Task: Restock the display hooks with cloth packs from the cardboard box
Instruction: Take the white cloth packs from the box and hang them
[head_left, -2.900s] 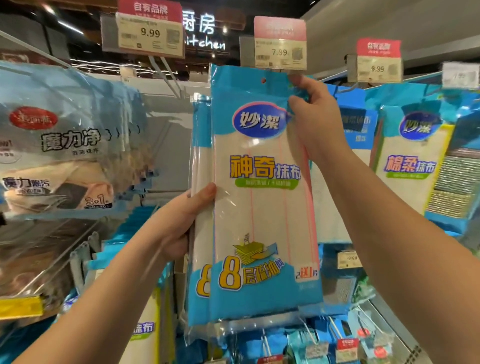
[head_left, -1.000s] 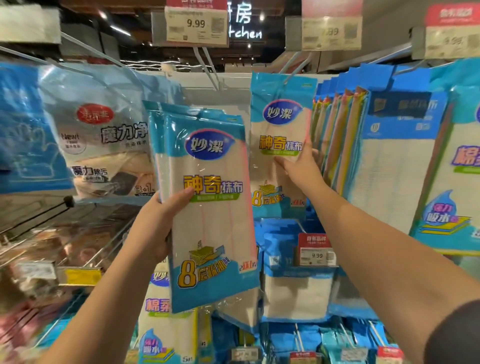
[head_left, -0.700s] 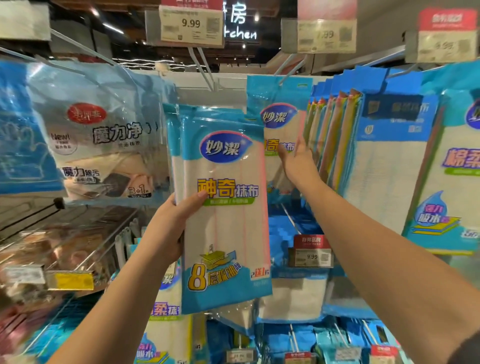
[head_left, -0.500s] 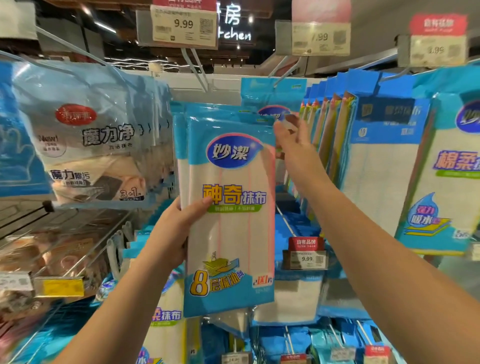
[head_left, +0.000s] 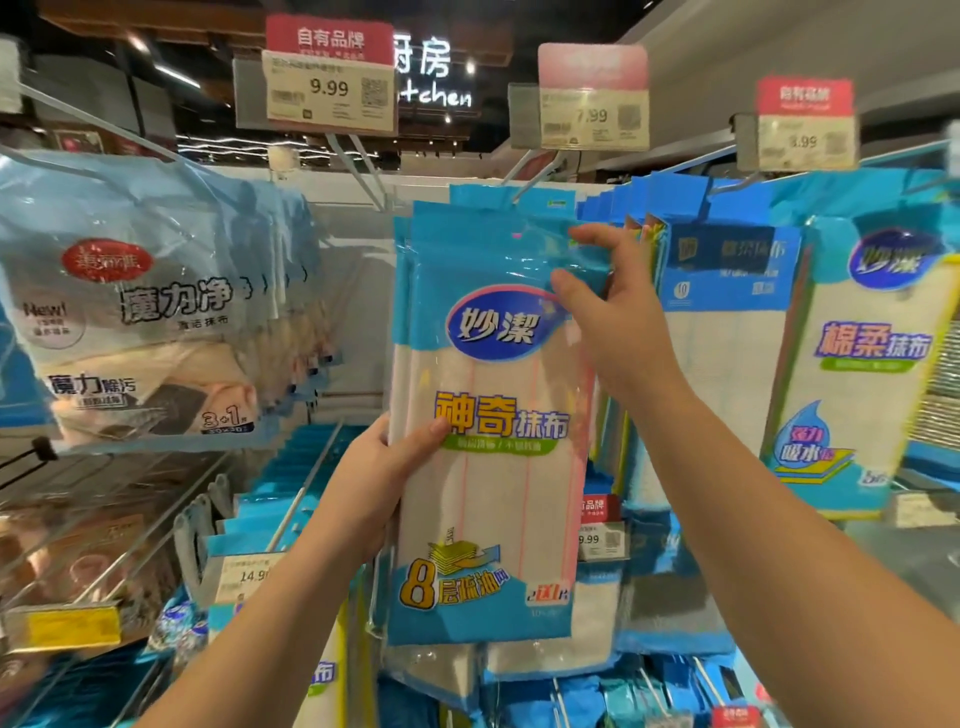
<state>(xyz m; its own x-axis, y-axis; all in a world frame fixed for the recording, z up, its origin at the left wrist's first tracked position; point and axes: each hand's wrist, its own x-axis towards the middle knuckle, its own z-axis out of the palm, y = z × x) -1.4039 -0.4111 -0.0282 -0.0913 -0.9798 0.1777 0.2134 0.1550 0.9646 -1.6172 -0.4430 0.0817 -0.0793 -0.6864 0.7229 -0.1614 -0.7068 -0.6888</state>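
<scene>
So the person's got a small stack of blue-and-white plastic-wrapped cloth packs (head_left: 488, 426) held upright dead centre, right in front of the display. The left hand (head_left: 387, 478) grips the stack's left edge from about 8 o'clock, thumb curled over the front just under the yellow lettering, the other fingers hidden behind. The right hand (head_left: 618, 317) comes in from 3 o'clock and pinches the top right corner of the front pack, thumb on the front face, fingers curled round the edge. Just behind the stack at 12 o'clock, one more matching pack (head_left: 540, 200) hangs on a slanted metal display hook (head_left: 535, 174) under a pale pink 7.99 price tag (head_left: 592, 98). At 9 o'clock hang clear-and-blue packs of grey sponge cloths (head_left: 140, 332), under a red-topped 9.99 price tag (head_left: 327, 78). At 3 o'clock there's a row of blue packs with white cloths (head_left: 727, 343), then a blue-and-yellow pack with purple lettering (head_left: 862, 374) further right.
</scene>
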